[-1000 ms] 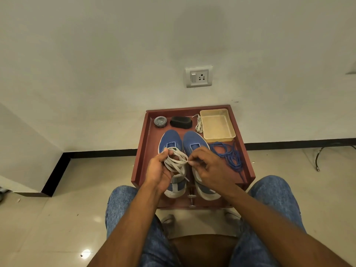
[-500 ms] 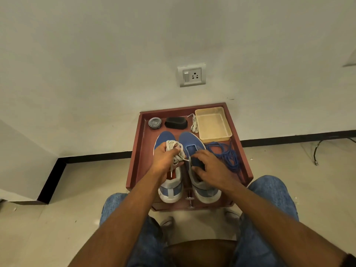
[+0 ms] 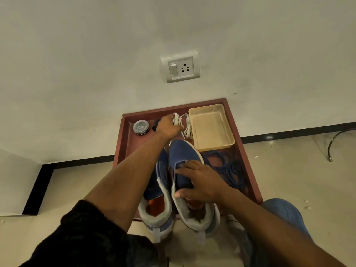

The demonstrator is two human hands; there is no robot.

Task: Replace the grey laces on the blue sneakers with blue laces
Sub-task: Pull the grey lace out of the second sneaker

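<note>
Two blue sneakers stand side by side on the red-brown tray (image 3: 250,170), toes pointing to the wall, with no laces in them. My right hand (image 3: 202,182) lies on the tongue of the right sneaker (image 3: 183,151) and grips it. The left sneaker (image 3: 159,205) is partly hidden under my left forearm. My left hand (image 3: 169,126) reaches to the tray's far edge, closed on a bundle of grey laces (image 3: 178,120); another grey lace (image 3: 188,130) lies just beside it. The blue laces (image 3: 229,170) lie in a loose heap right of the sneakers.
A beige plastic tray (image 3: 212,128) sits at the far right of the red-brown tray. A round tin (image 3: 141,127) and a black object (image 3: 156,123), mostly hidden by my hand, sit at the far left. The wall with a socket (image 3: 180,67) rises directly behind.
My left hand has carried the bundled grey lace away from the left sneaker to the tray's far edge. My right hand has settled on the right sneaker. The camera has moved closer.
</note>
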